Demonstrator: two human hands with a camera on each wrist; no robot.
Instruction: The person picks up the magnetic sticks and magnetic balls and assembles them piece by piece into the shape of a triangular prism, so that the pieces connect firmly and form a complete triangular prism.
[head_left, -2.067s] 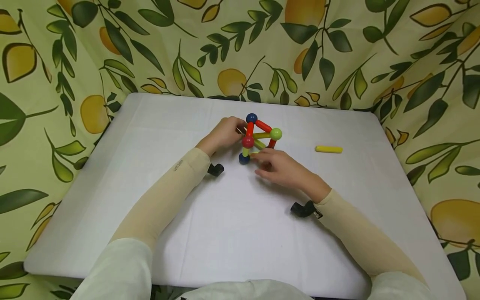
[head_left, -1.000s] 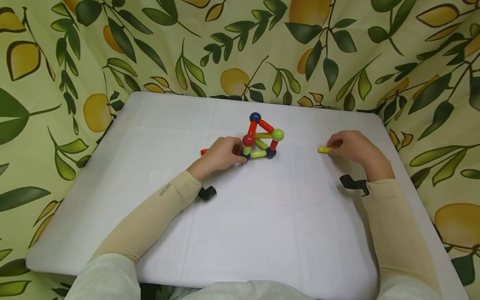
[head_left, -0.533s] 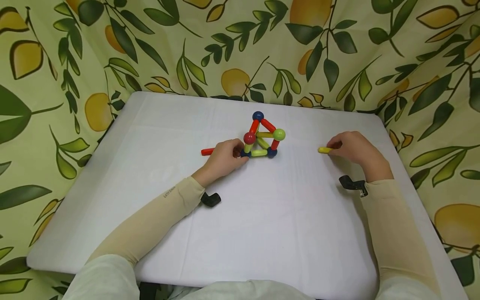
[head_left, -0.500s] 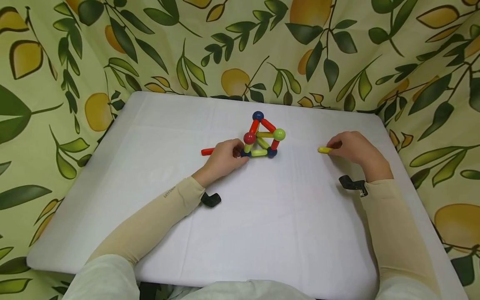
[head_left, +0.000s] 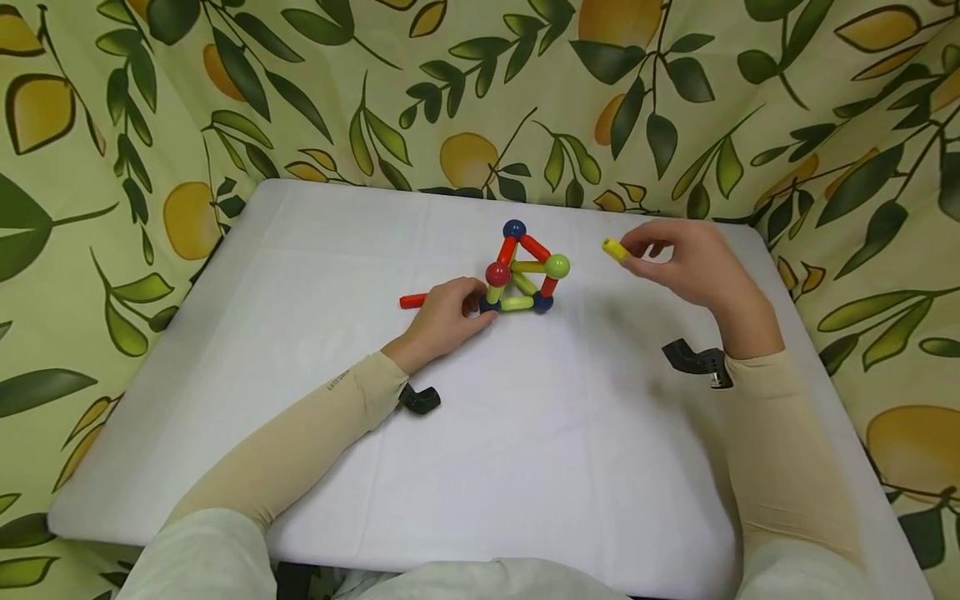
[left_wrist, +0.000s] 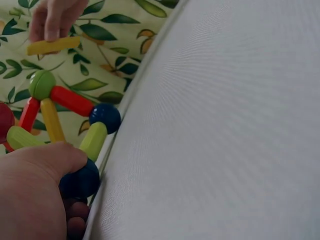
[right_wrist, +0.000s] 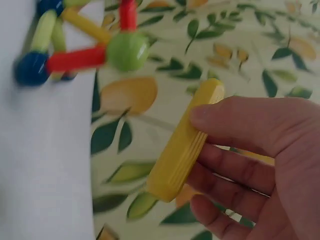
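A frame of toy building sticks and balls point(head_left: 517, 304) stands near the back middle of the table, with red, yellow and light green sticks. Its corners carry a red ball point(head_left: 497, 273), a light green ball point(head_left: 557, 267) and several blue ones. My left hand point(head_left: 444, 315) holds the blue ball point(left_wrist: 81, 179) at the near left corner between thumb and fingers. Off to the right, my right hand point(head_left: 686, 257) pinches a yellow stick point(right_wrist: 185, 145) in the air, thumb on its side. One end of that stick points toward the frame.
A loose red stick point(head_left: 412, 301) lies left of the frame, partly behind my left hand. White cloth covers the table point(head_left: 525, 450). A leaf-and-fruit patterned curtain point(head_left: 420, 92) hangs behind and along both sides.
My right hand first leaves the frame for the yellow stick, then lifts it off the table and moves it left and back. My left hand shifts to the near left blue ball, uncovering the red stick.
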